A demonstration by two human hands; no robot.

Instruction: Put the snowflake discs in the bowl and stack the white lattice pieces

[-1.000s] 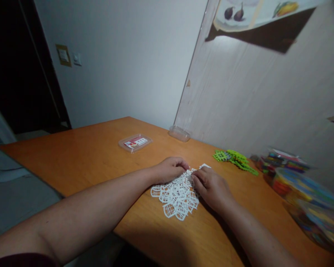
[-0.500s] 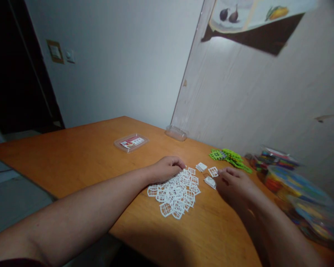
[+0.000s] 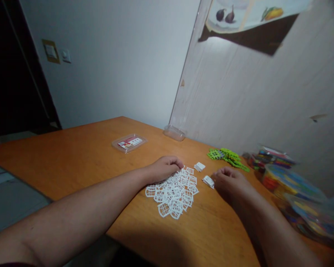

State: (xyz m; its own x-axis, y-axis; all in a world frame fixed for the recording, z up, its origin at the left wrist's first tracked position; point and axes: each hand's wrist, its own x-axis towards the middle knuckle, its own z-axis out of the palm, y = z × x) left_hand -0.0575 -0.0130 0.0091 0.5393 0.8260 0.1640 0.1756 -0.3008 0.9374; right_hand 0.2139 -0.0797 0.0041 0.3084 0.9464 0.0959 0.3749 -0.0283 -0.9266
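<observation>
A loose pile of small white lattice window pieces (image 3: 174, 196) lies on the wooden table. Over the pile's far left edge rests my left hand (image 3: 165, 168), fingers curled and closed, with a bit of white window piece at the fingertips. Right of the pile is a small stack of white window pieces (image 3: 208, 181). My right hand (image 3: 228, 181) is closed at that stack's right edge, its fingertips against the white pieces; the palm hides part of its grip. A second stack of white pieces (image 3: 199, 167) lies slightly farther back, apart from both hands.
A clear lid with a label (image 3: 130, 142) and a clear plastic tub (image 3: 174, 133) sit farther back. Green lattice pieces (image 3: 228, 156) lie beyond my right hand. Tubs of colourful pieces (image 3: 292, 183) line the right side by the wall. The table's near edge (image 3: 119, 239) runs below my left forearm.
My right hand has brought a single white window piece from between the two stacks to the nearer stack; it no longer shows separately. My left hand stays at the pile. The view shifted slightly.
</observation>
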